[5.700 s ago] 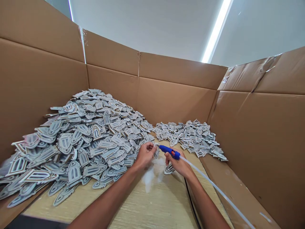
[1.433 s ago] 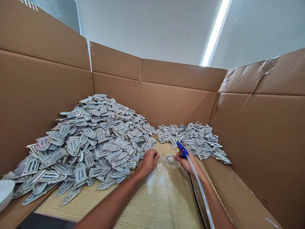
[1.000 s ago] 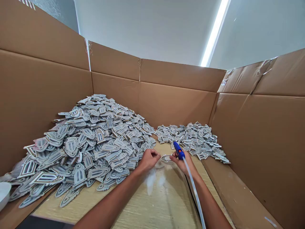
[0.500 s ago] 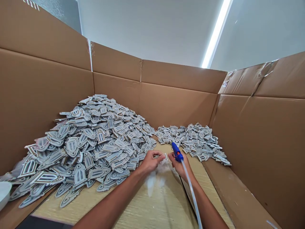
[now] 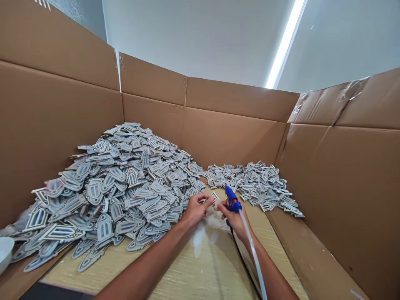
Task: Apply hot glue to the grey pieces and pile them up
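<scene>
My left hand [image 5: 197, 208] pinches a small white window-shaped piece [image 5: 215, 196] between thumb and fingers, most of it hidden behind the fingertips. Close by on the right, my right hand [image 5: 235, 219] is closed round a blue hot glue gun [image 5: 231, 197], its nozzle pointing up and away. A long translucent glue stick [image 5: 253, 246] runs out of the gun's back end toward me, over my right forearm. The right fingertips are bent toward the piece; whether they touch it I cannot tell. Beneath both hands lies a pale wooden board [image 5: 187, 271].
A tall heap of grey-white arched window pieces [image 5: 125, 187] fills the left side. A lower pile of similar pieces [image 5: 259, 183] lies at the back right. Cardboard walls [image 5: 231, 133] surround the board. A black cord [image 5: 242, 254] trails toward me, and a white bowl [image 5: 4, 252] stands at the left edge.
The white piece has turned and risen slightly in my left hand. My right hand's fingertips have shifted a little left and curled, with the glue gun still held.
</scene>
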The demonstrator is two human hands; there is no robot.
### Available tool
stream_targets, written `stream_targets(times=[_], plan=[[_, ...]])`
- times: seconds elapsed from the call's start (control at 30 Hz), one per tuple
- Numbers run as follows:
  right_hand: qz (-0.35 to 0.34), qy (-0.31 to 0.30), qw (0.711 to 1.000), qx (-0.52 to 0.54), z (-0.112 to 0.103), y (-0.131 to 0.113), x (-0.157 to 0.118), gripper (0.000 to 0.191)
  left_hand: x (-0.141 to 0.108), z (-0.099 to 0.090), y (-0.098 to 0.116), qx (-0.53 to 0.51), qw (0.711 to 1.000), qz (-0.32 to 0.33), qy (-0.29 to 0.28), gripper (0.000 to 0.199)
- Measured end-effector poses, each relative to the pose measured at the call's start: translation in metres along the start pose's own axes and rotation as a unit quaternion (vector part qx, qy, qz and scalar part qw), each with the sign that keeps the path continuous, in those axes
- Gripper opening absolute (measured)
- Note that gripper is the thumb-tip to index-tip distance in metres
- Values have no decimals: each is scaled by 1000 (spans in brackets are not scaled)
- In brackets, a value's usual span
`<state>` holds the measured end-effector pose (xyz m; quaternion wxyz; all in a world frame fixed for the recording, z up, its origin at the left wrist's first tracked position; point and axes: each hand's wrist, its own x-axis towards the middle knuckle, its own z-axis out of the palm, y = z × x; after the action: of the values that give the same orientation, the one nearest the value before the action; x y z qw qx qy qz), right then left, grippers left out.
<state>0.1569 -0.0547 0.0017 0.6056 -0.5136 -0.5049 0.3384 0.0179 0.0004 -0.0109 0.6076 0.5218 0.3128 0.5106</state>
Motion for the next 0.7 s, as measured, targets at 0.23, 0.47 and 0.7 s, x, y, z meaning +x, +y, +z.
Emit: stream_targets(times=[0.23, 0.47, 0.7], plan=[[-6, 20, 1000, 15, -13, -9, 5, 57, 6, -1, -5, -16, 1000, -19, -2, 26], [2, -53, 999, -10, -9, -3, 2, 53, -1, 1, -4, -34, 996, -29, -72, 19], [-5, -61, 998, -26, 0, 3, -1, 51, -3, 2, -4, 23, 995, 6, -99, 22]])
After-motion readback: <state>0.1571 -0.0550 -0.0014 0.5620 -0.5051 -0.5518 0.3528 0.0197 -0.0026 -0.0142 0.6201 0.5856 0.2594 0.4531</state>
